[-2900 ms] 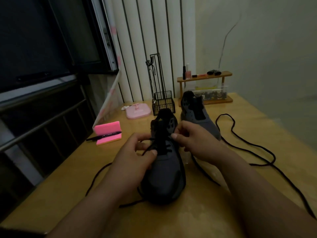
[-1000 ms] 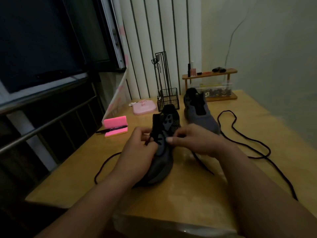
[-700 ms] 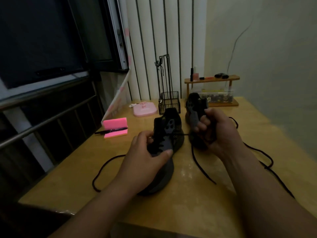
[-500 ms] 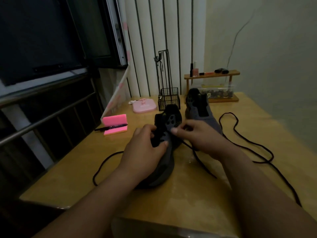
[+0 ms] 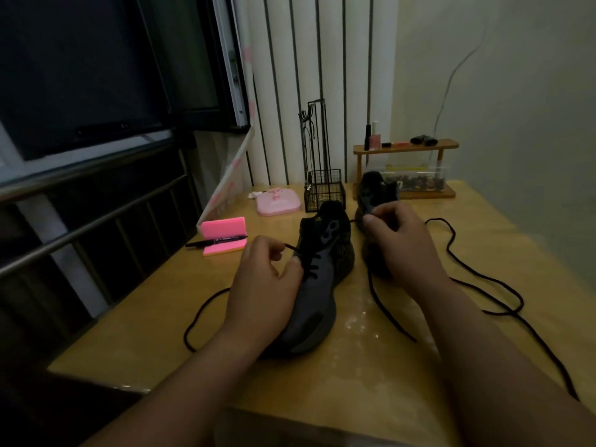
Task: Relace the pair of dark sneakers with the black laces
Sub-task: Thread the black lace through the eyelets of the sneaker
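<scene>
1. near sneaker [image 5: 317, 285] on the table [image 5: 403, 375], close to its middle, toe toward the camera, collar away.
2. far sneaker [image 5: 375, 191] just behind and to the right, partly hidden by the right hand.
3. threaded lace [image 5: 308, 264] crossing the lower eyelets of the near sneaker; one tail curving over the table to the left, the other running down the table right of the shoe.
4. left hand [image 5: 263, 285] curled, thumb and forefinger pinching the threaded lace just left of the eyelets, palm side against the shoe.
5. right hand [image 5: 401, 250] curled into a loose fist beside the collar, gripping the other end of the same lace. thin strand stretched from collar to thumb.
6. loose lace [image 5: 517, 298] in open loops on the table to the right, threaded through neither shoe, one end trailing toward the near right edge.
7. back left of the table: pink block [image 5: 222, 227] with a black marker [image 5: 216, 241] across it, pink case [image 5: 279, 203], wire basket [image 5: 324, 190]; at the back right, a wooden shelf [image 5: 406, 146] against the wall.
</scene>
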The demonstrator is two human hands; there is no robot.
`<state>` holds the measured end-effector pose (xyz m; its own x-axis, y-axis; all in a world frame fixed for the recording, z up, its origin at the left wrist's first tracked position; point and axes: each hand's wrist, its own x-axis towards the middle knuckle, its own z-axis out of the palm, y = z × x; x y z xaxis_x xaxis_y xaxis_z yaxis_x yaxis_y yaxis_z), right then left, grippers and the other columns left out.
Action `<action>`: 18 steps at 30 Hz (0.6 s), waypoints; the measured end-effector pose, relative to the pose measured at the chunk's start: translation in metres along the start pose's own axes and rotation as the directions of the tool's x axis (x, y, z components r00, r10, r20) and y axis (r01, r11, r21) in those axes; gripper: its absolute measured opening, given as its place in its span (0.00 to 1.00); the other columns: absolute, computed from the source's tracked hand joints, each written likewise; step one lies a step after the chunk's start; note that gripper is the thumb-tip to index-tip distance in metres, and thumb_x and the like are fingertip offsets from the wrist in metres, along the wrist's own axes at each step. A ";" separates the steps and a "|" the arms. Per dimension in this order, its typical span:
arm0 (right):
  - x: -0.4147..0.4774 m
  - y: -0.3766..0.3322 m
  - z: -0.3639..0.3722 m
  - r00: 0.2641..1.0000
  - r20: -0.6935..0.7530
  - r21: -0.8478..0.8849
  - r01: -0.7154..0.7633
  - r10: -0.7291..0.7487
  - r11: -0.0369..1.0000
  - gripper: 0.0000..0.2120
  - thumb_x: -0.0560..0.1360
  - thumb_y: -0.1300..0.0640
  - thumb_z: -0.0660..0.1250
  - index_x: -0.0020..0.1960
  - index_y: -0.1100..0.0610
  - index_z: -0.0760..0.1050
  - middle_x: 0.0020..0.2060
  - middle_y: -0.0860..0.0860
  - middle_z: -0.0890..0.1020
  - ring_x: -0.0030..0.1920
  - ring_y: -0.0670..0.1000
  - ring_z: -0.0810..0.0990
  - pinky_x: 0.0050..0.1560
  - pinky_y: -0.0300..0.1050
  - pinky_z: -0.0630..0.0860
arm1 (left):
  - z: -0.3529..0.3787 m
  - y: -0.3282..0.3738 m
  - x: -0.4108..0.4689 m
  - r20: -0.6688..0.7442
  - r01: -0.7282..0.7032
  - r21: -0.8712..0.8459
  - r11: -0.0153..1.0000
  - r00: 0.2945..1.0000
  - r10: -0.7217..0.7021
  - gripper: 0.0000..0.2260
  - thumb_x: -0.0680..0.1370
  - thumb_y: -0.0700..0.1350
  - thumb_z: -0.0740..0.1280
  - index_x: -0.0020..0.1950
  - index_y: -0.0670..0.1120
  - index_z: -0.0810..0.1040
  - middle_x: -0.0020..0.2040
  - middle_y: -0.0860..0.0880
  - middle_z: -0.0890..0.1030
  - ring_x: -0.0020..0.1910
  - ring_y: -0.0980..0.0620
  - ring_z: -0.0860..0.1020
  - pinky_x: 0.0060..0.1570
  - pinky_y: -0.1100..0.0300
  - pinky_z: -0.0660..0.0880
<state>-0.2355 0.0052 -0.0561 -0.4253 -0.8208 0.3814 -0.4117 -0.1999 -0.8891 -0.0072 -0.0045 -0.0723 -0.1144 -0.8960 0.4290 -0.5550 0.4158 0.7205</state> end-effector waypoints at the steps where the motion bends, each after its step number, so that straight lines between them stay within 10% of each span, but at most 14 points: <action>1: 0.000 0.002 0.001 0.998 -0.014 -0.033 0.053 -0.053 0.998 0.13 0.81 0.46 0.69 0.62 0.49 0.76 0.53 0.45 0.80 0.53 0.46 0.80 0.54 0.50 0.78 | -0.002 -0.005 -0.003 -0.004 0.065 -0.023 0.998 0.998 -0.065 0.09 0.82 0.52 0.67 0.60 0.53 0.74 0.58 0.56 0.74 0.53 0.58 0.76 0.49 0.58 0.74; 8: -0.010 -0.018 0.018 0.853 -0.080 -0.438 0.435 -0.516 0.787 0.07 0.79 0.56 0.69 0.57 0.52 0.79 0.52 0.48 0.78 0.54 0.49 0.75 0.53 0.47 0.74 | -0.005 -0.005 -0.019 0.161 0.161 -0.006 0.987 0.974 -0.158 0.08 0.83 0.54 0.66 0.60 0.54 0.73 0.52 0.56 0.79 0.50 0.57 0.79 0.45 0.58 0.77; 13: -0.029 -0.038 0.037 0.915 0.328 -0.256 0.325 -0.234 0.910 0.08 0.82 0.56 0.66 0.60 0.47 0.78 0.50 0.42 0.80 0.50 0.41 0.79 0.50 0.44 0.79 | -0.020 -0.010 0.003 0.052 -0.021 0.172 0.985 0.999 0.012 0.15 0.80 0.53 0.70 0.65 0.55 0.72 0.61 0.55 0.70 0.60 0.56 0.70 0.56 0.57 0.72; 18: -0.037 -0.050 0.041 0.853 0.444 -0.423 0.469 -0.273 0.775 0.21 0.78 0.55 0.69 0.69 0.47 0.74 0.61 0.45 0.77 0.61 0.47 0.74 0.62 0.48 0.75 | -0.036 -0.001 0.024 0.365 -0.015 0.017 1.000 0.931 0.008 0.06 0.83 0.47 0.68 0.46 0.51 0.81 0.43 0.51 0.82 0.44 0.55 0.80 0.44 0.57 0.77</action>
<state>-0.1659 0.0237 -0.0367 0.1074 -0.8833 0.4563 -0.8597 -0.3131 -0.4036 0.0198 -0.0205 -0.0433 -0.4117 -0.8877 0.2063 -0.5670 0.4267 0.7046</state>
